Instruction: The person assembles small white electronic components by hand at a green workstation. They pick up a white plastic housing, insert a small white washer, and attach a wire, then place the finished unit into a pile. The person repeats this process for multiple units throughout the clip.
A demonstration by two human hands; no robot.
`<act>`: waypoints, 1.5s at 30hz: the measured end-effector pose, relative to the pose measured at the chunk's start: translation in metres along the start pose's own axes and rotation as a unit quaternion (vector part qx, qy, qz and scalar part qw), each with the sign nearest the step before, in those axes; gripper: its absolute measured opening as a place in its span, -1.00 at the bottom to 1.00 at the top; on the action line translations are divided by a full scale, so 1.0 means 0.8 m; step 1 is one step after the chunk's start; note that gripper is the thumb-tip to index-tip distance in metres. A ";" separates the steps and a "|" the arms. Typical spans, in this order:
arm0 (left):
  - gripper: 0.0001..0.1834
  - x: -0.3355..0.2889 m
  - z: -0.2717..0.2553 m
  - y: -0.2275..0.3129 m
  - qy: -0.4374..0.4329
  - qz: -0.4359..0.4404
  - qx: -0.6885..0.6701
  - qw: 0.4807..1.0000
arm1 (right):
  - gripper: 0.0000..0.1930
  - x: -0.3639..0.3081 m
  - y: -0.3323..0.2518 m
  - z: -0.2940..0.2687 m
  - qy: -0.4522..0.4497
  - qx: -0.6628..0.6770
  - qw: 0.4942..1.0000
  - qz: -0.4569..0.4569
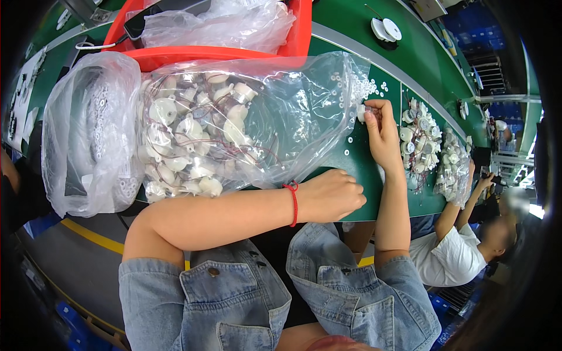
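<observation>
My right hand (381, 131) is closed in a pinch around a small white plastic part (362, 113), just beside a scatter of small white washers (366, 88) on the green table. Lower down, my left hand (338, 196) rests as a fist near the table's front edge. Its fingers curl under, so anything inside is hidden. A clear plastic bag (293, 126) lies left of my right hand, above my left forearm. White round parts with thin dark red wires (190, 128) fill its left half. Two single washers (350, 140) lie between my hands.
Farther left stands a clear bag of white rings (96, 134). A red bin (216, 55) with plastic bags sits at the back. Right of my hand are piled white wired parts (420, 137) and another filled bag (451, 161), near a co-worker in a white shirt (453, 260). White discs (386, 29) lie farther back.
</observation>
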State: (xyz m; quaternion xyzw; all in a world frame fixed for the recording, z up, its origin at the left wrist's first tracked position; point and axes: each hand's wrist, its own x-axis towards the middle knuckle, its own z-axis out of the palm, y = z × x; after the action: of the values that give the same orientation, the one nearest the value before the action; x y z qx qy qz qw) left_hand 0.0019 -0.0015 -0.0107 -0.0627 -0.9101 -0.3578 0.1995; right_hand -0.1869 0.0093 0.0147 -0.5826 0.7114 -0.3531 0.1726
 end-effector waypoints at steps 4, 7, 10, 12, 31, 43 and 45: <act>-0.85 -0.001 0.001 0.000 0.003 -0.003 0.000 1.000 | -0.78 -0.001 -0.003 0.001 -0.003 -0.015 1.000 -0.002; -0.84 -0.001 0.002 0.000 0.003 -0.006 -0.001 1.000 | -0.78 -0.002 -0.002 0.002 -0.003 -0.026 1.000 -0.008; -0.84 -0.001 0.002 -0.001 0.005 -0.005 -0.001 1.000 | -0.77 0.000 -0.004 0.002 -0.005 -0.040 0.999 -0.015; -0.84 -0.001 0.002 -0.001 0.005 -0.005 0.000 1.000 | -0.78 0.001 -0.007 0.003 -0.009 -0.050 0.999 -0.020; -0.87 0.000 0.000 -0.002 -0.015 -0.010 -0.009 1.000 | -0.73 -0.008 -0.004 -0.023 -0.001 0.511 0.848 0.142; -0.91 0.000 -0.003 -0.002 -0.014 -0.014 -0.021 1.000 | -0.76 -0.017 0.004 -0.009 0.028 0.341 0.936 0.078; -0.91 0.000 -0.003 -0.002 -0.014 -0.015 -0.020 1.000 | -0.75 -0.018 0.003 -0.007 0.028 0.272 0.959 0.069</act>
State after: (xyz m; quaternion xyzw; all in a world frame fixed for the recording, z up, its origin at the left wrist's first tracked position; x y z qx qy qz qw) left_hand 0.0025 -0.0044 -0.0101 -0.0581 -0.9062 -0.3780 0.1804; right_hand -0.1890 0.0250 0.0145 -0.4524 0.6315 -0.5371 0.3287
